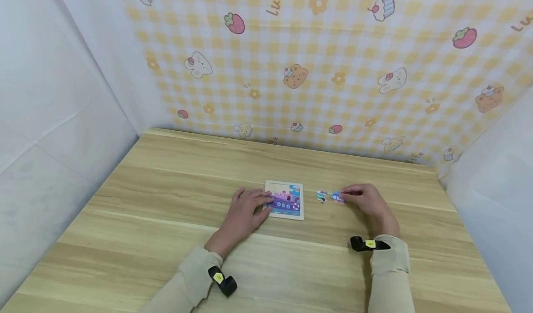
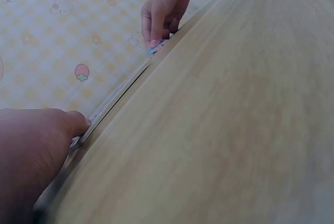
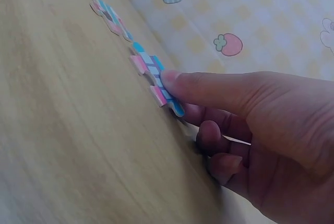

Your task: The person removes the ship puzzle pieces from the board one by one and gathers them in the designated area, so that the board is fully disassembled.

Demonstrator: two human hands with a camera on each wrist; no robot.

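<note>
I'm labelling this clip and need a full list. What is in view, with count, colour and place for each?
Square white-framed puzzle board: one, blue and purple picture, table centre, under the left fingertips.
Loose pink-and-blue striped puzzle pieces: two, right of the board; the nearer piece is pinched by the right fingers, the farther piece lies free.
Light wooden table: one, across the foreground.
Yellow gingham cloth with strawberries, cupcakes and bears: one, back wall.
Plain white side panels: two, left and right.
Black wrist straps with yellow tags: two, on the beige sleeves.
Left hand: rests on the board.
Right hand: holds the nearer piece.
</note>
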